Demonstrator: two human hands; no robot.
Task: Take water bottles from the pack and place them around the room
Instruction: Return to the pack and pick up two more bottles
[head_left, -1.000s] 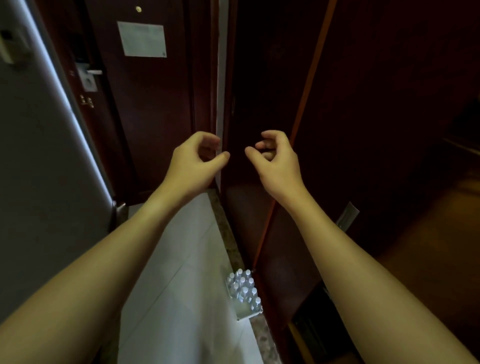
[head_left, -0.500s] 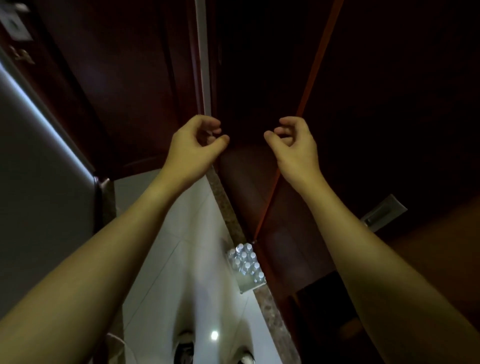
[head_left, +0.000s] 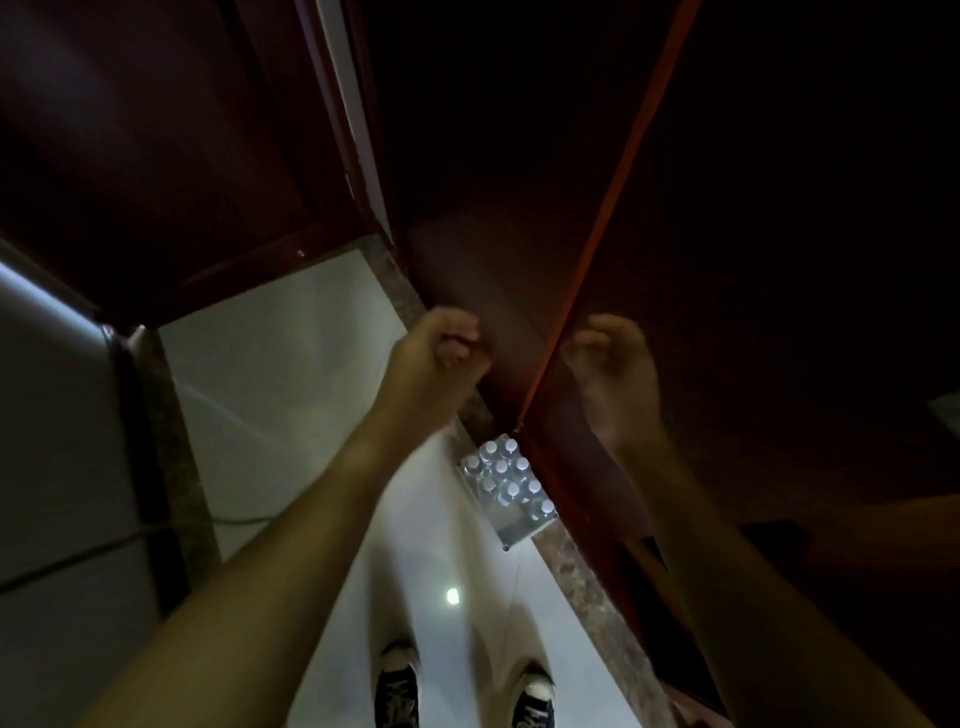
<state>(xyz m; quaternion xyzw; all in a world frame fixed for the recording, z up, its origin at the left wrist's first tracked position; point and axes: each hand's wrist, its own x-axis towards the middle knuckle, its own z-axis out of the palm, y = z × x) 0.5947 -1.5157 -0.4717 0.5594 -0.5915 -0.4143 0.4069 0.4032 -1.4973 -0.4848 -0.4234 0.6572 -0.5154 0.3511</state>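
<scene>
Because the pack of water bottles (head_left: 506, 480) stands on the pale tiled floor (head_left: 291, 374), pushed against the foot of the dark wooden panel (head_left: 519, 291), we think it was put there to keep the passage free while still being easy to reach from the doorway. Its white caps point up, so a bottle can be lifted straight out from above. No bottle is out of the pack in this view.

We see both arms stretched forward and down, with the pack between and below them. The left hand (head_left: 436, 358) is held above the floor edge, its fingers (head_left: 457, 338) curled in toward the thumb, and it holds nothing. The right hand (head_left: 615, 369) is in front of the dark panel, fingers loosely bent, also with nothing in it; it is blurred and dim, so we cannot tell if it touches the wood.

Our two shoes (head_left: 397, 686) stand on the tiles just behind the pack. We judge that the reach for a first bottle is about to begin.
</scene>
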